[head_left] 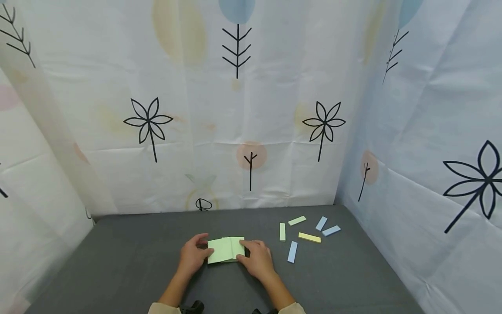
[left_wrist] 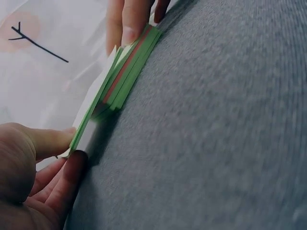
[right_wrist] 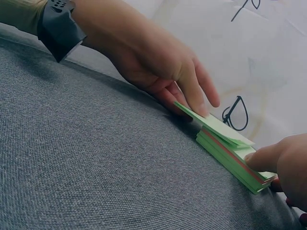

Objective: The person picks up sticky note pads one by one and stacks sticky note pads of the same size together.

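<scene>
Both hands pinch: the left hand (head_left: 192, 256) holds plain green upper sheets (head_left: 219, 251), the right hand (head_left: 257, 260) the red-streaked stack (right_wrist: 232, 159) beneath

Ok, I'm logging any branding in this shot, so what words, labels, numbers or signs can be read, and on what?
None can be read.
Stack of green sticky notes: no writing seen on the visible faces.
Paper strips: none legible; too small to rule out fine print.
Fabric backdrop: only drawn plants and coloured shapes.
Black wrist device: no legible marking.
</scene>
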Demonstrator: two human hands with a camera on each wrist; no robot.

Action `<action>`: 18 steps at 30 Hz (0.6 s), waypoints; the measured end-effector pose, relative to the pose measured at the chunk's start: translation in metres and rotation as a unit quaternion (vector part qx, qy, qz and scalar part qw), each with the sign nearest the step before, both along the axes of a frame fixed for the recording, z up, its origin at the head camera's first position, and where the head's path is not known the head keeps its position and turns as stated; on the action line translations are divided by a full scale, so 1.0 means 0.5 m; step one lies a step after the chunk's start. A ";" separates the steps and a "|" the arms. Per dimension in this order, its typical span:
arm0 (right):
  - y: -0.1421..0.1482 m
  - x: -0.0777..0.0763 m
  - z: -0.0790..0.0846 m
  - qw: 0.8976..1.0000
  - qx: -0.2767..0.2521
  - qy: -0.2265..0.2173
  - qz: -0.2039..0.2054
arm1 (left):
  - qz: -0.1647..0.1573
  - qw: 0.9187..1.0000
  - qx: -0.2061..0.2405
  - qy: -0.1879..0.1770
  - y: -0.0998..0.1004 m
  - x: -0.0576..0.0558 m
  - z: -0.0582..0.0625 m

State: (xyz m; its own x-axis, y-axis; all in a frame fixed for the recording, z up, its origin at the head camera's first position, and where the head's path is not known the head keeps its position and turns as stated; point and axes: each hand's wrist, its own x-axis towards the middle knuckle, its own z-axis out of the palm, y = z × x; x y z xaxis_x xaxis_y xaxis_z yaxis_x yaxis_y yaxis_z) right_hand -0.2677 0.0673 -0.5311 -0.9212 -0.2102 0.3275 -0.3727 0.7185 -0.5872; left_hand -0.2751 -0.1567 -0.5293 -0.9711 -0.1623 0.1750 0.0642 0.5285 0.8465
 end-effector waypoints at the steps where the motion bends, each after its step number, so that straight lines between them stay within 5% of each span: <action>1: 0.000 0.000 0.000 1.000 -0.001 -0.002 0.000 | 0.004 1.000 -0.004 0.003 0.003 -0.001 -0.001; 18: -0.001 -0.001 0.008 1.000 0.017 0.022 -0.011 | 0.030 0.998 -0.012 0.048 0.050 -0.010 0.001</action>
State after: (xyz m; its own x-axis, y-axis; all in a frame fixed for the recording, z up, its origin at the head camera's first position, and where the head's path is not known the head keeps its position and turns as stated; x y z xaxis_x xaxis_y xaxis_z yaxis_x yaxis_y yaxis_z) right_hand -0.2684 0.0667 -0.5271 -0.9108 -0.2010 0.3607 -0.3809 0.7459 -0.5463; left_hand -0.2804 -0.1317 -0.5288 -0.9387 -0.2139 0.2704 0.1116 0.5536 0.8253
